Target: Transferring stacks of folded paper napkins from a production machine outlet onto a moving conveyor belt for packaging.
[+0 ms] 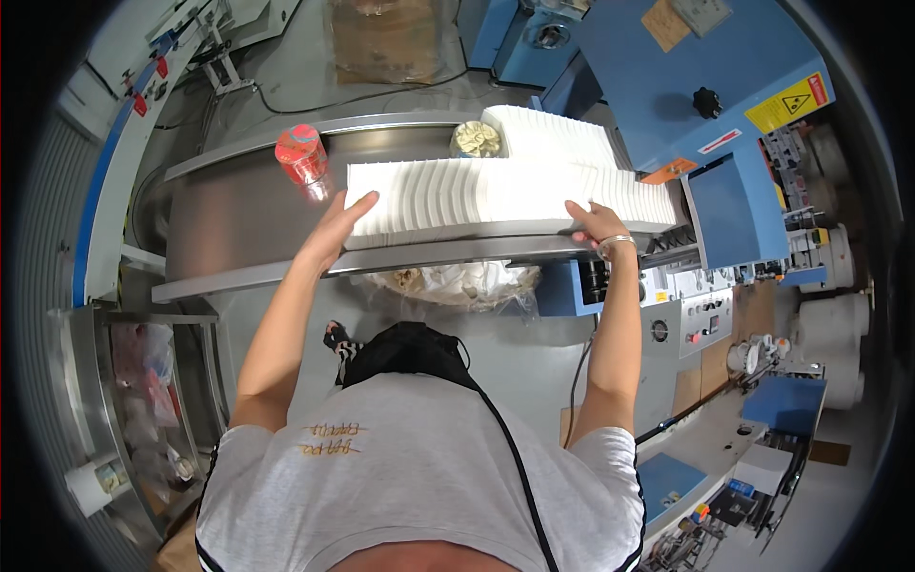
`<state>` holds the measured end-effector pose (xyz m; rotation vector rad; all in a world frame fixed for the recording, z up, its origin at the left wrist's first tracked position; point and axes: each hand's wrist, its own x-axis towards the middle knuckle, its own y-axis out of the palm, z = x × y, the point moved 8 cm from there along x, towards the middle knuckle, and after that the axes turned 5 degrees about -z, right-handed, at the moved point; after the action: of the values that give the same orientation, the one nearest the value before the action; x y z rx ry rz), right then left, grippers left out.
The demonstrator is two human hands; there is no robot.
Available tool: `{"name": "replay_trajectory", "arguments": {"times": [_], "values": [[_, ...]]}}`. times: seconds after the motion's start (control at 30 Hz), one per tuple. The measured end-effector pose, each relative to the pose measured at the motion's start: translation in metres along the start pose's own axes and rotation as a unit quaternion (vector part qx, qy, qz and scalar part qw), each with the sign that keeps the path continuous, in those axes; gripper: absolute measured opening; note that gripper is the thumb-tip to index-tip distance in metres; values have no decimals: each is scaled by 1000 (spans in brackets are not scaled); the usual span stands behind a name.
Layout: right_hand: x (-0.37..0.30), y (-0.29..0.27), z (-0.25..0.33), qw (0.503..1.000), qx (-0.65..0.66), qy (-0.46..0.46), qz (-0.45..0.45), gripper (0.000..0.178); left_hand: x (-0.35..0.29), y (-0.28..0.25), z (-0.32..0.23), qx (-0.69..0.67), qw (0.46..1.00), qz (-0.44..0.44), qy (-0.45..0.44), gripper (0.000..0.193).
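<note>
A long row of white paper sheets (429,195), packed on edge in wavy bunches, lies along a metal conveyor trough (229,214). My left hand (332,232) presses against the row's left end, thumb over its near corner and the other fingers partly hidden. Toward the right end, my right hand (600,227) grips the row's near side, thumb on top and fingers curled. Behind it sits a second white paper bunch (553,138). Left of that bunch is a round container with a crinkled gold top (476,140). A clear container with a red top (303,154) stands farther left.
A blue machine (667,86) with a black knob closes off the trough's right end. Below the trough's near rail lies a plastic bag of pale material (457,284). A metal rack (133,400) stands at the left, and a control panel (705,319) at the right.
</note>
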<state>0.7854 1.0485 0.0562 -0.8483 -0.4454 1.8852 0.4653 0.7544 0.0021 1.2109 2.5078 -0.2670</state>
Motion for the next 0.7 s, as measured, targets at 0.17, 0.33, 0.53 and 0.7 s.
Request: {"name": "replay_trajectory", "arguments": {"times": [0.17,0.33,0.53,0.7], "values": [[4,6,-1,995,-41,49,75,107,-15,10,-20,57,998,23,-14,97],[14,25,-9,987,-13,54,151,117,5,0,-13,84,996,17,40,92],[-25,73,27,983,-43,-12,180,99,32,-60,27,109,991,-12,81,93],[-62,136,65,982,-53,-65,168,95,-33,-121,-13,71,997,-23,-13,78]]}}
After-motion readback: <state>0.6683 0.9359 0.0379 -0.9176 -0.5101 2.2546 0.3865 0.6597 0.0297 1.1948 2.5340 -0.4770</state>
